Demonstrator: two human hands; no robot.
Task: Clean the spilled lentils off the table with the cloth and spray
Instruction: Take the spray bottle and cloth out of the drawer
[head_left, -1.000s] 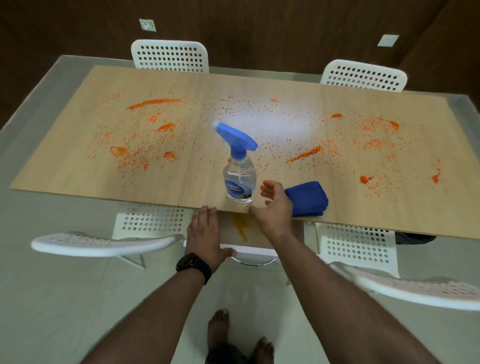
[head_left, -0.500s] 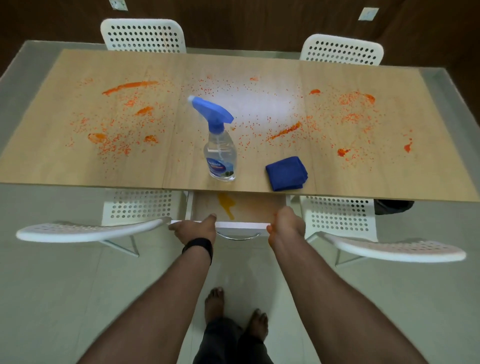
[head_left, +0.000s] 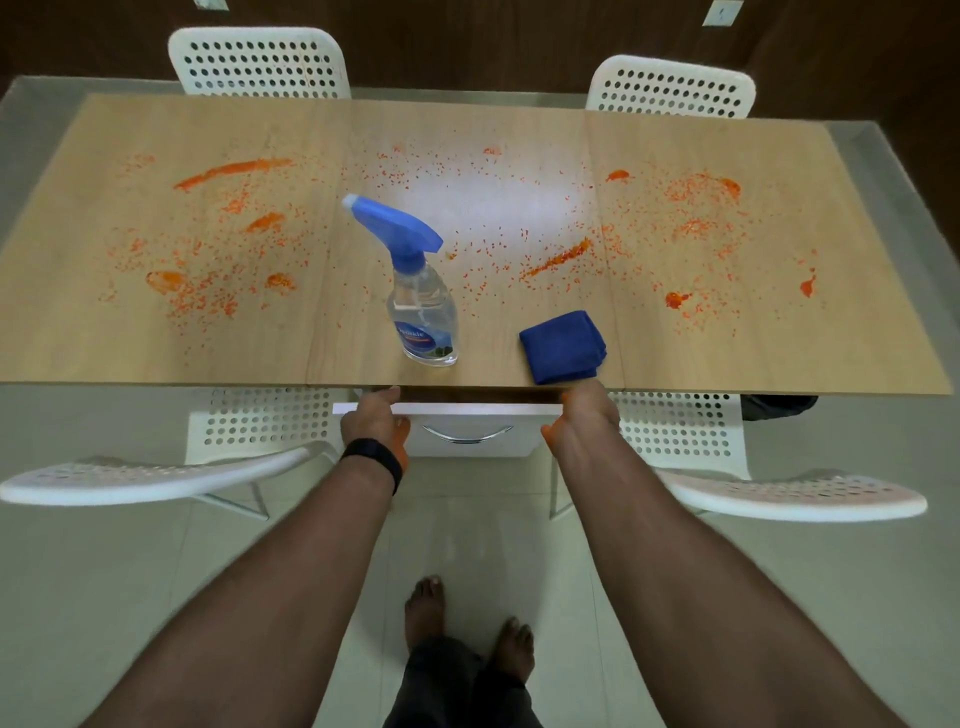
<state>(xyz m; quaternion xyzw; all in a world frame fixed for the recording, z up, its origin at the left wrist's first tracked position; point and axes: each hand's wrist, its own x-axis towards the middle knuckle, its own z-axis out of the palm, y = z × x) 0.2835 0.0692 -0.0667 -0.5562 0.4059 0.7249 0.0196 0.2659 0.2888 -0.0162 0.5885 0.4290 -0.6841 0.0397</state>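
Orange lentils (head_left: 208, 275) lie scattered and smeared across the wooden table (head_left: 156, 353), thickest at left and right, thinner in the middle. Near the front edge at centre the spray (head_left: 422, 317) stands upright, blue nozzle pointing far-left, with the folded blue cloth (head_left: 563, 346) just right of it, apart from it. Below the edge, the left hand (head_left: 371, 423), black band at the wrist, and the right hand (head_left: 584, 418) each press on the top corners of a white drawer (head_left: 470, 428); how far the fingers curl cannot be told.
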